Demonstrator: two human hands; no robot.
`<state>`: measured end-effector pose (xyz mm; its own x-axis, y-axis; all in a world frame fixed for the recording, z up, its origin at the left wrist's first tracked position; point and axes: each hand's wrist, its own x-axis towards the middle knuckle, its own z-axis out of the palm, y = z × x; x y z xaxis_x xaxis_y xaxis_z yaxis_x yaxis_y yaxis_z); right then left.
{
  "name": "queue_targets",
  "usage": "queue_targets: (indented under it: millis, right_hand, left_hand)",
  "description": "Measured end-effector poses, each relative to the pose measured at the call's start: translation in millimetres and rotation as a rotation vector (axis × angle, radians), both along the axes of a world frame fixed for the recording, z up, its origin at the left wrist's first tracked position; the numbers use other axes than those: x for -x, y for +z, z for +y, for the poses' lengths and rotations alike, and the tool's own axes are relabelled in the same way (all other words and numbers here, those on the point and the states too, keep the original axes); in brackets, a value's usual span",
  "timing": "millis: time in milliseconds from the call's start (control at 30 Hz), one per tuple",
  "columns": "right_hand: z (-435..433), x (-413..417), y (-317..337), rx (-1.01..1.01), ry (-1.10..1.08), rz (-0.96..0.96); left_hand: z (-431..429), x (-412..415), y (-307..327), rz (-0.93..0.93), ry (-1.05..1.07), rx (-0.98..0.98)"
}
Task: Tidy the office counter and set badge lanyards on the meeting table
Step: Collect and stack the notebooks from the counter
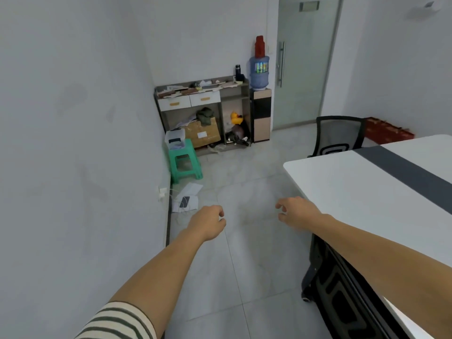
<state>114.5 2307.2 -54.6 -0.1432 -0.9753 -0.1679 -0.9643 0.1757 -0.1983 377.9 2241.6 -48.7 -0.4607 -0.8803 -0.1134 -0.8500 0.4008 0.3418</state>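
Left hand [210, 222], right hand [297, 211]: both out over the floor [244, 265], fingers loosely curled, holding nothing. Far table [205, 99], 12 o'clock, against the wall [195, 45]: top strewn with papers [195, 88]. White table [342, 182], 3 o'clock, just beside right hand. Chair [338, 135], 2 o'clock. Green stool [186, 160], 11 o'clock. Water jug [259, 72], 1 o'clock, just right of far table.

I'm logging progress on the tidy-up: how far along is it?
Nothing looks done: the counter is strewn with papers, and the meeting table, where visible, bears no lanyards. In hand: nothing; left hand and right hand are loosely curled, empty. Left: all the tidying and the lanyards.
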Motion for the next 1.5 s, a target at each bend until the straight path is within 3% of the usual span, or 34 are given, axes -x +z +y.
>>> queue_targets:
  millis: [233, 467, 600, 867, 1200, 1500]
  right_hand:
    - [-183, 74, 22, -0.009, 0.011, 0.003]
    - [-362, 97, -5, -0.032, 0.128, 0.009]
    - [-473, 125, -17, -0.044, 0.108, 0.027]
    - [-667, 188, 23, -0.003, 0.026, 0.013]
    - [-905, 285, -8, -0.054, 0.05, 0.009]
    - [-1149, 363, 27, -0.04, 0.13, 0.034]
  left_hand:
    - [-157, 64, 12, 0.02, 0.057, -0.022]
    - [-328, 91, -7, 0.006, 0.128, -0.027]
    - [-444, 117, -16, -0.011, 0.105, -0.023]
    - [-666, 180, 27, -0.042, 0.049, 0.018]
    - [-895, 277, -3, -0.076, 0.033, -0.036]
    - [-1098, 350, 12, -0.008, 0.132, -0.068]
